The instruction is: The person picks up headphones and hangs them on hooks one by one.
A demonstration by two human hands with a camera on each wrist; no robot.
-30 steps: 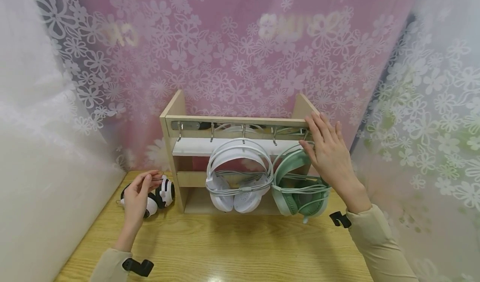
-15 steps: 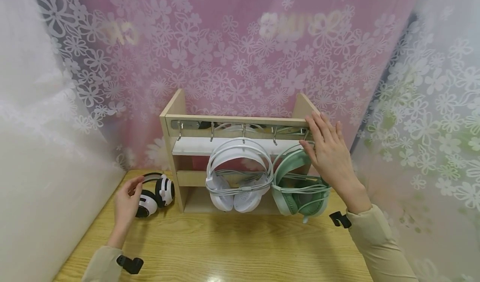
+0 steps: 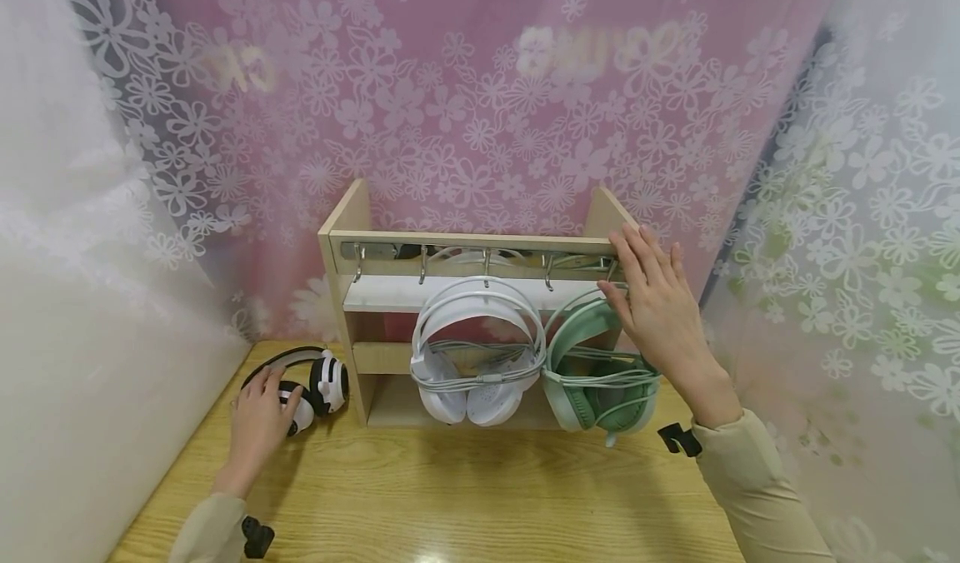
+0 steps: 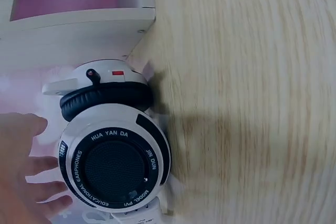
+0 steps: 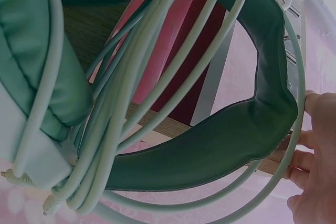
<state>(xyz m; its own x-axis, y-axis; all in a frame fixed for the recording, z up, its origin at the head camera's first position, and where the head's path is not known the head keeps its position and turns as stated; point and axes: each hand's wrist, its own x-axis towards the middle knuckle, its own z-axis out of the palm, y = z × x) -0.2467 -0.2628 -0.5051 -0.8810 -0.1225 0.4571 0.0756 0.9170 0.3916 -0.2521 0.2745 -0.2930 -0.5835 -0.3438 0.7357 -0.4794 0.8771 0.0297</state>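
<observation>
Black-and-white headphones (image 3: pixel 328 382) lie on the table left of a wooden rack (image 3: pixel 472 238). My left hand (image 3: pixel 257 424) reaches over their near ear cup (image 4: pixel 114 161), fingers spread and fingertips right at its edge in the left wrist view. With fairly straight fingers, my right hand (image 3: pixel 660 313) rests on the rack's top right corner. Just below it hang green headphones (image 3: pixel 600 371), their cable bundled across; the right wrist view shows their padded headband (image 5: pixel 210 156) close to my fingertips. White headphones (image 3: pixel 480 355) hang from the middle hook.
Several metal hooks (image 3: pixel 358 263) line the rack's front bar, above a white shelf (image 3: pixel 382 294). The wooden table (image 3: pixel 480 488) extends in front. A pink flowered curtain (image 3: pixel 465 113) stands behind, with pale sheets on both sides.
My left hand moves left off the headband's near part, then lowers with fingers spread over the near ear cup of the black-and-white headphones. My right hand stays on the rack corner.
</observation>
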